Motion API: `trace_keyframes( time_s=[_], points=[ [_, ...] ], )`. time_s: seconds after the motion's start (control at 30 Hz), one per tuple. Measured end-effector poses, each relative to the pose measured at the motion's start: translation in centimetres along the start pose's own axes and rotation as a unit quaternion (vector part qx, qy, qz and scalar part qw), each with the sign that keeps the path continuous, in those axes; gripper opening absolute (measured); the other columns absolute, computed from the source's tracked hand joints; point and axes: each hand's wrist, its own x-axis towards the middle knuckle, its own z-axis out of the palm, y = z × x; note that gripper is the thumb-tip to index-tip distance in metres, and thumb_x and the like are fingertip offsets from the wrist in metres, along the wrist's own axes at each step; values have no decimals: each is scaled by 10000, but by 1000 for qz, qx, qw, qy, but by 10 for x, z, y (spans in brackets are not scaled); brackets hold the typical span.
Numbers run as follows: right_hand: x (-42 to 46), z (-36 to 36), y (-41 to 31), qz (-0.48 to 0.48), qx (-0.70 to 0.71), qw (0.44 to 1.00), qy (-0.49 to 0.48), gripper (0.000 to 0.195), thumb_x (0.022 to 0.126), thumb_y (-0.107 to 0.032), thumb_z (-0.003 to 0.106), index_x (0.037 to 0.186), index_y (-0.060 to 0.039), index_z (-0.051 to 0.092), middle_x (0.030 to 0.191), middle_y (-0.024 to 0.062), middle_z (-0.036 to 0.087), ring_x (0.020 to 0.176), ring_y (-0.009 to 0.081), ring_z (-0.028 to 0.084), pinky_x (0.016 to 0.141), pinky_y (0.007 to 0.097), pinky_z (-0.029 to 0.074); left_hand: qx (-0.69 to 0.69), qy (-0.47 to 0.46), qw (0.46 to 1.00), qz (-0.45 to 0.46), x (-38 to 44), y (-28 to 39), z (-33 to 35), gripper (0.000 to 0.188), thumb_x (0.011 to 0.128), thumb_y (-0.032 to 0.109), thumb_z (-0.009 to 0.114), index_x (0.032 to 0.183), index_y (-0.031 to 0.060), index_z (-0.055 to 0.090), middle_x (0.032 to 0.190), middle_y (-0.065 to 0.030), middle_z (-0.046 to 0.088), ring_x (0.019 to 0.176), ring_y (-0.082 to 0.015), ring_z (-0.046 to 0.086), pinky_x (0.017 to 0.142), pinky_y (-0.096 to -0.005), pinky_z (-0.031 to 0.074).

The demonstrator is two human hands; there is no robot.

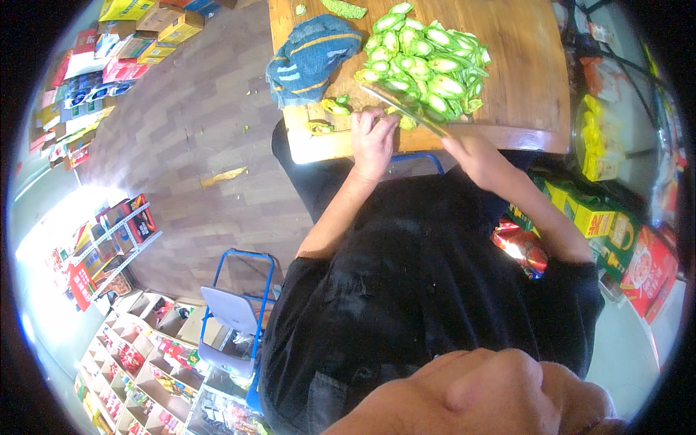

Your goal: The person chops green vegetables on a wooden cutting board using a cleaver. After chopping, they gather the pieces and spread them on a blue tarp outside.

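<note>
My right hand (476, 160) grips the handle of a kitchen knife (402, 109). Its blade slants up and left across the wooden table (522, 81), at the near side of a heap of sliced bitter melon (424, 60). Curled fingers of my left hand (372, 130) hold a piece of bitter melon (408, 123) close beside the blade; part of that piece is hidden by the fingers and knife. Small yellowish melon scraps (319, 128) lie left of my left hand. A striped blue towel (312, 57) is bunched at the table's left edge.
An uncut bitter melon piece (343, 8) sits at the far side of the table. A blue-framed folding chair (231, 310) stands behind on the left. Stacked boxes (117, 60) line the far left, and packaged goods (590, 212) crowd the right. Scraps dot the wood-patterned floor (190, 119).
</note>
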Motion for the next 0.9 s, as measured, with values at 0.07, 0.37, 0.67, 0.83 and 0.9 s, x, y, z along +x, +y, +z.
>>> trace_keyframes(
  time_s=[0.07,0.37,0.67,0.83,0.9],
  points=[
    [-23,1,7,18,-41,999,8,559,1058,-454,422,998,58,636,863,305,649,873,485,632,799,524,484,21,-11,1000,-3,4,5,-3,273,716,-5,777,962,101,722,999,-93,597,905,-308,522,791,-399,462],
    [-8,34,35,-19,-31,999,36,595,1066,-466,379,977,63,635,815,319,635,843,493,634,762,544,482,32,-13,999,-4,0,4,2,254,722,4,791,950,93,722,978,-94,596,904,-307,520,793,-399,465],
    [-22,0,-5,1,16,1000,19,544,1067,-425,430,906,67,594,795,281,601,744,423,581,745,487,454,25,-7,1000,-2,1,1,-1,252,731,-19,767,955,82,706,987,-108,593,916,-317,523,822,-413,456],
    [-48,1,0,60,-33,997,-38,501,1063,-410,419,1049,39,640,896,315,654,909,497,621,819,534,489,26,-17,999,-14,-4,0,-1,271,732,-9,768,984,71,705,999,-115,601,914,-331,520,819,-417,456],
    [-43,7,-2,12,-11,1000,7,512,1067,-416,405,1056,36,644,899,317,655,906,499,619,821,535,488,28,-9,999,-18,-3,1,0,265,736,-7,769,981,73,705,999,-113,603,915,-327,521,817,-412,456]
  ],
)
